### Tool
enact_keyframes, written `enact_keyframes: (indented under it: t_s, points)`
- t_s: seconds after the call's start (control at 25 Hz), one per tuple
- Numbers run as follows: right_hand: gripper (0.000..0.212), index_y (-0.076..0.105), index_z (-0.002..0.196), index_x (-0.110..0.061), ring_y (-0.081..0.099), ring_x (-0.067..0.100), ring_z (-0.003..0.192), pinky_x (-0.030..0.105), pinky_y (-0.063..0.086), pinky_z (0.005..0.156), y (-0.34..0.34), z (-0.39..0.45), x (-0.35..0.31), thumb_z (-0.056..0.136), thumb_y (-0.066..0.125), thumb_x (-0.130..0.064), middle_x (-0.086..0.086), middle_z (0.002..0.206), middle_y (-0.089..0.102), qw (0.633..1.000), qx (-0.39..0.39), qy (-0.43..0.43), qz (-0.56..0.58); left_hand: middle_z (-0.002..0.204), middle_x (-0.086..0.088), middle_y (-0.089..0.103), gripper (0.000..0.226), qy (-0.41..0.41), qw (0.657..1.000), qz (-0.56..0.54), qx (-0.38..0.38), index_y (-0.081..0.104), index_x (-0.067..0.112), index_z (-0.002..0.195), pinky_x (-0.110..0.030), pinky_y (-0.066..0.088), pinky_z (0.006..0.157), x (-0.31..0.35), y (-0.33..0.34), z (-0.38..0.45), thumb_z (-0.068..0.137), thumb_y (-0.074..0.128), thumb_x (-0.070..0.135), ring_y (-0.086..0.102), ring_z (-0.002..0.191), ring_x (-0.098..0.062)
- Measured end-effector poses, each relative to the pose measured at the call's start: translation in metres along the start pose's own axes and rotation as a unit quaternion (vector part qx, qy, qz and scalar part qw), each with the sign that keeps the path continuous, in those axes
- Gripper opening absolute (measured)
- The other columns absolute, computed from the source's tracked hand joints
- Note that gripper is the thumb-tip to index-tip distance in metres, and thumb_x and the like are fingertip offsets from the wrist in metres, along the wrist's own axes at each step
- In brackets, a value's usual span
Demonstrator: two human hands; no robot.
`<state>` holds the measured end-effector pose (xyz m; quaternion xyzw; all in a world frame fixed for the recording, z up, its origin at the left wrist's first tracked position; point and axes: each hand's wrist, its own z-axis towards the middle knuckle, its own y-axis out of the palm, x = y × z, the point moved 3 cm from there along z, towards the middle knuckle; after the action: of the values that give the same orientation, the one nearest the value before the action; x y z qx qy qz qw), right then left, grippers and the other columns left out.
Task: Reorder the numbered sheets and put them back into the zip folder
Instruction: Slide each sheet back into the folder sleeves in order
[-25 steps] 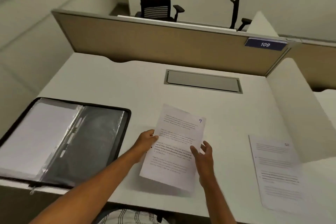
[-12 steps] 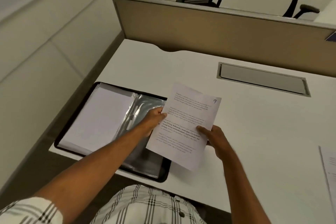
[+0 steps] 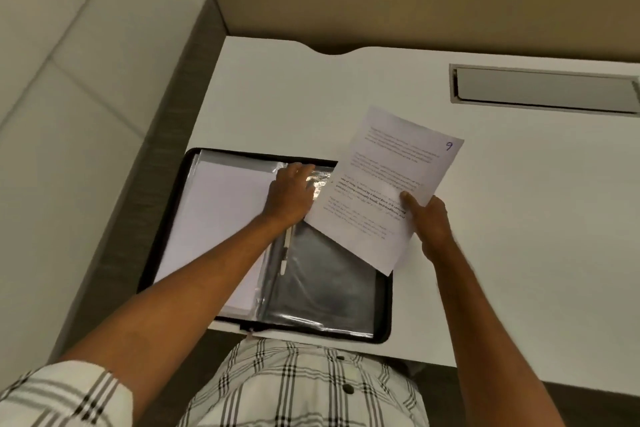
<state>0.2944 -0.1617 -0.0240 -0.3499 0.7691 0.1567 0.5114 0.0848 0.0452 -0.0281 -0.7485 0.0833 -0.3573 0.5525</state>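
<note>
One sheet, numbered 9 (image 3: 388, 184), being pinched by right hand (image 3: 427, 218); left hand (image 3: 289, 194), fingers loosely flat, pressing zip folder (image 3: 382, 308) sleeve. Risk: single-handed sheet buckling at sleeve mouth.

Both forearms bare, reaching fwd from plaid short sleeves. Left hand (image 3: 289, 196) palm down, fingers (image 3: 301, 170) curled at the tips, resting on the plastic sleeve (image 3: 322, 274) inside the zip folder (image 3: 384, 305). Right hand (image 3: 427, 218) held higher, thumb on top, pinching sheet 9 (image 3: 388, 184) at its lower right edge; sheet tilted.
</note>
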Motion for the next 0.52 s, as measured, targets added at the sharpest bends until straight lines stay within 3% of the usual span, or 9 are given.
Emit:
enact_keyframes:
  t_s: [0.12, 0.2, 0.32, 0.44, 0.52]
  points:
    - [0.041, 0.054, 0.146, -0.018, 0.067, 0.018, 0.116, 0.040, 0.057, 0.097, 0.009, 0.002, 0.004, 0.107, 0.060, -0.027, -0.001, 0.133, 0.067, 0.995, 0.086, 0.001, 0.054, 0.156, -0.008, 0.034, 0.064, 0.046, 0.990, 0.106, -0.076, 0.032, 0.017, 0.155, -0.052, 0.042, 0.106, -0.013, 0.017, 0.008, 0.099, 0.057, 0.037, 0.037, 0.138, -0.033]
    - [0.040, 0.051, 0.146, -0.023, 0.067, 0.018, 0.117, 0.040, 0.060, 0.092, 0.013, 0.003, 0.006, 0.107, 0.059, -0.021, -0.001, 0.135, 0.067, 0.990, 0.105, 0.013, 0.094, 0.162, -0.008, 0.026, 0.068, 0.079, 0.980, 0.164, -0.086, 0.030, 0.017, 0.156, -0.052, 0.038, 0.109, -0.021, 0.031, 0.002, 0.100, 0.055, 0.045, 0.031, 0.142, -0.033]
    - [0.045, 0.051, 0.143, -0.021, 0.069, 0.017, 0.113, 0.036, 0.064, 0.080, 0.018, 0.011, 0.007, 0.103, 0.065, -0.008, -0.002, 0.131, 0.068, 0.992, 0.073, 0.041, 0.093, 0.160, -0.009, 0.032, 0.064, 0.103, 0.979, 0.169, -0.046, 0.042, 0.015, 0.151, -0.051, 0.038, 0.104, -0.028, 0.037, -0.002, 0.097, 0.061, 0.045, 0.032, 0.138, -0.031]
    - [0.046, 0.055, 0.142, -0.012, 0.069, 0.028, 0.117, 0.037, 0.064, 0.083, 0.022, 0.022, 0.008, 0.099, 0.068, -0.003, 0.005, 0.132, 0.069, 0.995, 0.047, 0.072, 0.057, 0.152, -0.004, 0.043, 0.055, 0.132, 0.979, 0.152, -0.016, 0.054, 0.019, 0.139, -0.049, 0.038, 0.102, -0.031, 0.034, 0.003, 0.091, 0.068, 0.043, 0.038, 0.138, -0.027]
    - [0.045, 0.056, 0.142, -0.009, 0.068, 0.031, 0.119, 0.039, 0.063, 0.086, 0.025, 0.029, 0.006, 0.099, 0.068, -0.004, 0.006, 0.133, 0.069, 0.993, 0.068, 0.079, 0.058, 0.146, 0.000, 0.051, 0.044, 0.144, 0.981, 0.133, -0.011, 0.062, 0.021, 0.127, -0.047, 0.038, 0.103, -0.034, 0.030, 0.010, 0.088, 0.073, 0.039, 0.044, 0.136, -0.024]
